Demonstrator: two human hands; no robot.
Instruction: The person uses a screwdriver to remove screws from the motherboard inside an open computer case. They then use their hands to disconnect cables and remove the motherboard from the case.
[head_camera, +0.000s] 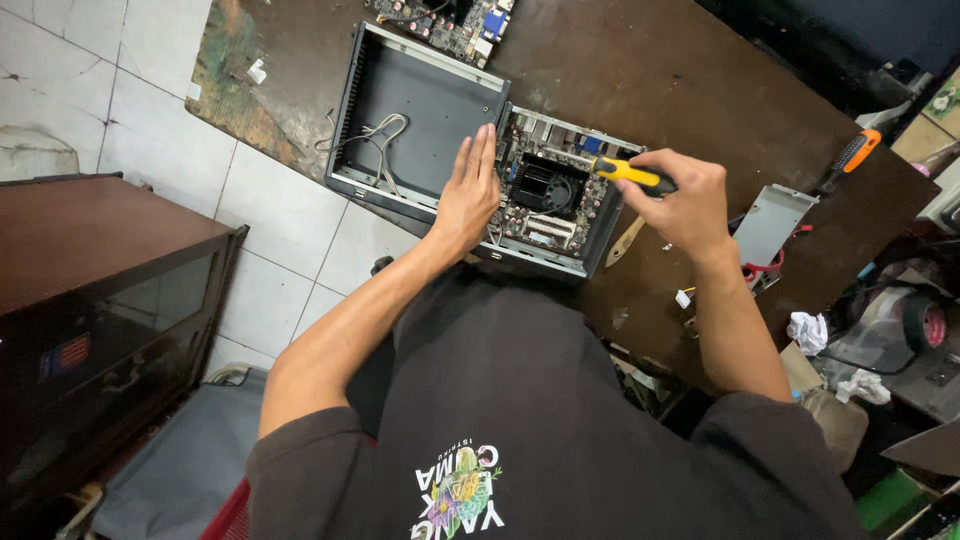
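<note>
Right hand (680, 205) clamped around a yellow-and-black-handled screwdriver (632, 175), tip hidden somewhere over the green circuit board with its black fan (547, 187). Left hand (468, 195) laid flat, fingers together, on the edge of the open dark metal computer case (420, 100) — board seated in the right half, loose pale wires in the left. All resting on a worn dark brown wooden table (690, 70). Beyond, an orange-handled tool (853, 153), half cut off by clutter. White floor tiles (150, 120) at left, dark wooden cabinet (90, 260) beside.

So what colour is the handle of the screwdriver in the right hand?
Yellow and black handle, in the head view.
</note>
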